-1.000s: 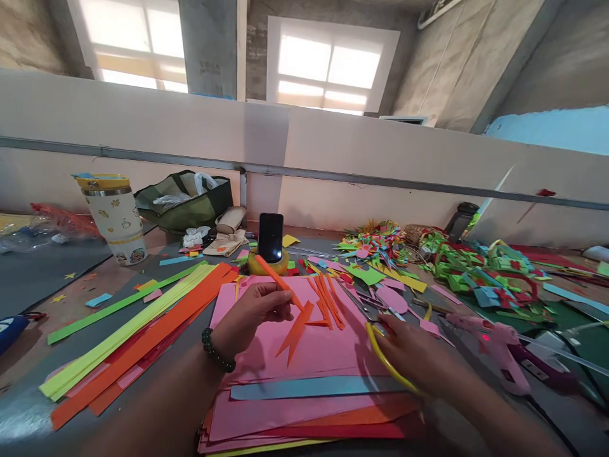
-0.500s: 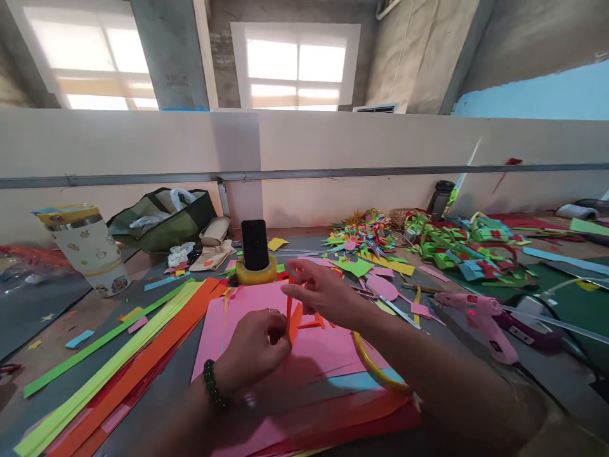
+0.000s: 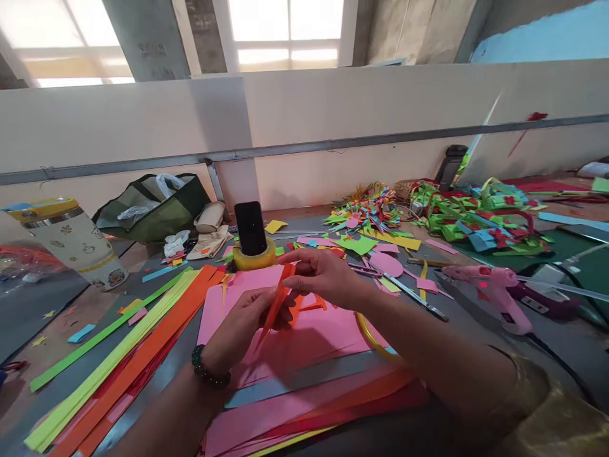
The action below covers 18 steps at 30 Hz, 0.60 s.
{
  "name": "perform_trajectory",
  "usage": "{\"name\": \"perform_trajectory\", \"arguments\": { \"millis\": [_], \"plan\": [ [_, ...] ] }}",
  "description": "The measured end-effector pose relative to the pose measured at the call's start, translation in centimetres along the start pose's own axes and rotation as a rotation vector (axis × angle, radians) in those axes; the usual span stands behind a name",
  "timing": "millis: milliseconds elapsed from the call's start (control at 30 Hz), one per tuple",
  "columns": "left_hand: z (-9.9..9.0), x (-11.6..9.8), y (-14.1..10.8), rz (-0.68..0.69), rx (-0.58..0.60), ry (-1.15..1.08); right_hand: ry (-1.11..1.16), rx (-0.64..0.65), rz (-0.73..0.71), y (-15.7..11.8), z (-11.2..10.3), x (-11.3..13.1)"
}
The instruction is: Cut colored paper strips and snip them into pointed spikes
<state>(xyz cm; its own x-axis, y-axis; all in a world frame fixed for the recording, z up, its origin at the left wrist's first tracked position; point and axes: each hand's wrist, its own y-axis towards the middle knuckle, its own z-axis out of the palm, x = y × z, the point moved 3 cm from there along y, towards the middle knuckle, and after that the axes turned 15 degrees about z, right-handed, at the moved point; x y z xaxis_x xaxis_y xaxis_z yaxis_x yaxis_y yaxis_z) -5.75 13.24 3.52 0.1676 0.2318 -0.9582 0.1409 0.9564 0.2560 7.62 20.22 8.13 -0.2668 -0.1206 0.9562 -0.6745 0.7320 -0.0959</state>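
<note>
Both my hands meet over a stack of pink paper sheets (image 3: 323, 333). An orange paper strip (image 3: 275, 310) stands slanted between them. My left hand (image 3: 252, 311), below a dark bead bracelet, is closed on the strip's lower part. My right hand (image 3: 323, 276) pinches the strip's upper end between thumb and fingers. Small cut orange paper pieces (image 3: 311, 304) lie on the pink sheets just under my right hand. Part of the strip is hidden behind the fingers.
Long strips in green, yellow, orange and red (image 3: 137, 355) lie to the left. A phone (image 3: 250, 228) leans on a yellow tape roll (image 3: 254, 255). To the right are a pink glue gun (image 3: 490, 289), a craft knife (image 3: 413, 298) and paper scraps. A patterned tumbler (image 3: 71, 244) stands far left.
The orange strip has turned from upright to slanted, its flat side more visible. My right hand has closed its fingers on it. The view has tilted lower.
</note>
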Motion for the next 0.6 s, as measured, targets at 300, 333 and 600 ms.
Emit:
{"name": "perform_trajectory", "arguments": {
  "millis": [300, 333, 600],
  "plan": [
    [-0.6, 0.3, 0.0, -0.085, 0.095, 0.007, 0.079, -0.057, 0.158, 0.5, -1.8, 0.0],
    [-0.8, 0.4, 0.0, -0.086, 0.113, 0.016, 0.094, -0.071, 0.173, 0.6, -2.0, 0.1],
    [-1.8, -0.4, -0.2, -0.158, 0.185, -0.072, 0.224, -0.151, 0.252, 0.9, -3.1, 0.0]
  ]
}}
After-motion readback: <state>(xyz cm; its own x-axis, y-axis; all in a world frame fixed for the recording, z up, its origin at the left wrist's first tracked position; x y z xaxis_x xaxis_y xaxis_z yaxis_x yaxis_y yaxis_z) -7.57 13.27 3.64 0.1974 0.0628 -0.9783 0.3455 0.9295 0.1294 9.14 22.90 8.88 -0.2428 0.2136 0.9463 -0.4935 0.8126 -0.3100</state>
